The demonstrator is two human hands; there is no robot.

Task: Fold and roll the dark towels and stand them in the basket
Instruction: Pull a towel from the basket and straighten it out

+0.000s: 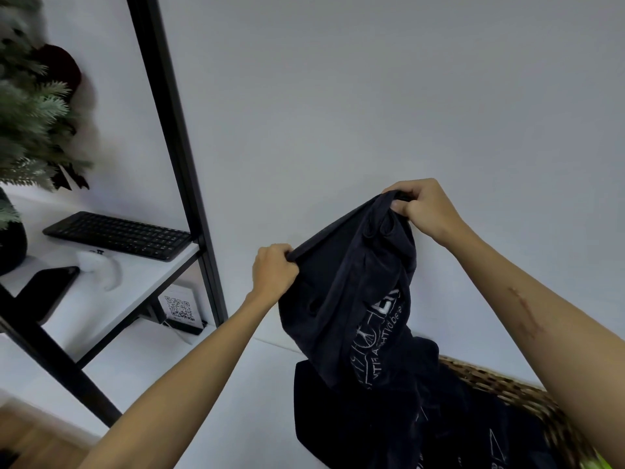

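A dark navy towel (355, 299) with white printed lettering hangs in the air in front of the white wall. My left hand (274, 272) grips its top edge at the left. My right hand (422, 208) pinches the same edge higher up at the right. The towel's lower part droops onto more dark towels (389, 428) heaped in and over a woven wicker basket (507, 387) at the lower right. The basket's inside is hidden by the cloth.
A black metal-framed shelf (182, 137) stands at the left. On its white board lie a black keyboard (118, 235), a dark phone (44, 292) and a white fluffy object (99, 269). A frosted artificial tree (27, 113) stands far left. A QR-code card (179, 308) sits below.
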